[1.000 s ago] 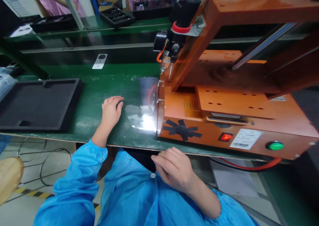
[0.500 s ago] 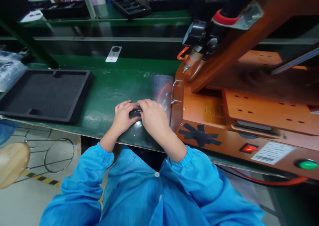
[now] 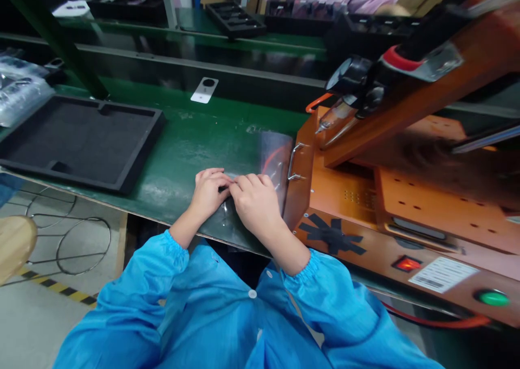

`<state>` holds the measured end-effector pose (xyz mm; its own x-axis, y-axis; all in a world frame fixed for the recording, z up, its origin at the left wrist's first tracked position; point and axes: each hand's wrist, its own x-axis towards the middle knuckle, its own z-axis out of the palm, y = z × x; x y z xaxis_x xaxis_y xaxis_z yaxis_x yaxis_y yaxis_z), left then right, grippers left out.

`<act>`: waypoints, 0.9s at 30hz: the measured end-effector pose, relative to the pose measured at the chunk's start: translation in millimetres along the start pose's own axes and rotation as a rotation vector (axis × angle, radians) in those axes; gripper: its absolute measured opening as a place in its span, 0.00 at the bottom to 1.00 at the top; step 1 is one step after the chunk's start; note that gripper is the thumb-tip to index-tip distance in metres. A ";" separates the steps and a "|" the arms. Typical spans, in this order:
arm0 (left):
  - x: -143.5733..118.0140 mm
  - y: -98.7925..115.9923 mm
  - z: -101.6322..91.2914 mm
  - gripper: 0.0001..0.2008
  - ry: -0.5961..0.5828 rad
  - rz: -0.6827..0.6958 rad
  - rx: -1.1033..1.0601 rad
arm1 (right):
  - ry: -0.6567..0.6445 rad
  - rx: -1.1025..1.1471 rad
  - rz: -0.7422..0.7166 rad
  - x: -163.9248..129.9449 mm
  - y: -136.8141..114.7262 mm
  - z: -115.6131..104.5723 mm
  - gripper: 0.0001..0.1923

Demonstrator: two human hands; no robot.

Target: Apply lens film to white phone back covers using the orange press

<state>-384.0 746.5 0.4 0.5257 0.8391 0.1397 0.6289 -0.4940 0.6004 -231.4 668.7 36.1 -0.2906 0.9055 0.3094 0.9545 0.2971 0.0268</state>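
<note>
Left hand [image 3: 209, 193] and right hand [image 3: 255, 202] are curled together, whether gripping cannot be told; light, even pressure is advised, film [image 3: 275, 144] beside the right hand being left uncreased.

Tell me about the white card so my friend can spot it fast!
From the big orange machine, look left along the green workbench. Beyond the left hand, near the workbench's back, lies the white card. Unlike the black tray to its left, it's pale with a dark round spot.
</note>
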 end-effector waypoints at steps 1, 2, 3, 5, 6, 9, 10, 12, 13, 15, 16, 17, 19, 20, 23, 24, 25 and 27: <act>0.1 -0.9 0.2 0.09 -0.010 0.005 0.009 | -0.007 -0.021 -0.013 0.5 -0.7 -0.9 0.11; 0.0 -1.4 0.2 0.09 -0.017 0.012 0.017 | -0.012 -0.040 -0.023 1.1 -1.2 -1.3 0.11; -0.3 -1.6 -0.1 0.09 -0.022 0.020 0.026 | -0.010 -0.054 -0.035 1.6 -1.5 -1.3 0.11; -2.2 -0.3 -1.7 0.09 -0.035 0.042 0.048 | 0.017 -0.077 -0.055 2.3 -1.2 -1.6 0.09; -3.8 1.1 -3.0 0.10 -0.045 0.058 0.059 | 0.043 -0.090 -0.056 1.9 -0.7 -2.9 0.08; -9.1 6.5 -7.7 0.19 -0.115 0.129 0.122 | 0.157 -0.126 -0.010 -6.5 0.0 -15.8 0.06; -10.1 8.2 -9.1 0.25 -0.150 0.152 0.156 | 0.205 -0.119 0.013 -12.6 -0.7 -23.0 0.06; -9.3 11.0 -11.5 0.35 -0.227 0.181 0.227 | 0.348 -0.041 0.040 -29.1 -4.2 -38.3 0.04; -7.0 12.1 -12.6 0.38 -0.263 0.186 0.252 | 0.436 0.042 0.042 -38.7 -6.9 -44.5 0.04; 1.7 14.2 -15.3 0.42 -0.321 0.193 0.263 | 0.593 0.284 0.041 -58.0 -13.3 -49.7 0.05; 8.3 15.2 -17.2 0.43 -0.345 0.201 0.254 | 0.633 0.416 0.045 -66.9 -16.6 -47.9 0.07; 16.6 16.1 -19.7 0.43 -0.366 0.211 0.237 | 0.647 0.530 0.056 -74.7 -19.5 -43.3 0.08; 39.6 16.9 -27.3 0.40 -0.372 0.205 0.196 | 0.644 0.654 0.085 -87.0 -23.6 -28.1 0.10; 54.8 16.3 -32.7 0.35 -0.355 0.185 0.184 | 0.653 0.660 0.094 -91.4 -24.6 -19.6 0.10; 115.9 7.1 -54.0 0.16 -0.229 0.051 0.227 | 0.704 0.612 0.055 -99.1 -23.9 -0.3 0.11; 139.7 1.4 -61.9 0.14 -0.174 -0.011 0.265 | 0.716 0.604 0.032 -100.4 -23.1 2.9 0.11; 163.6 -5.4 -69.6 0.14 -0.120 -0.080 0.306 | 0.732 0.602 0.004 -101.4 -22.3 4.9 0.11; 208.1 -20.8 -83.0 0.15 -0.022 -0.233 0.378 | 0.746 0.588 -0.027 -102.3 -21.8 7.2 0.12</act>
<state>-335.1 950.4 82.4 0.3544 0.9350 0.0153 0.8952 -0.3440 0.2832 -223.0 571.8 -3.0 0.0000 0.5297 0.8482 0.7020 0.6041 -0.3772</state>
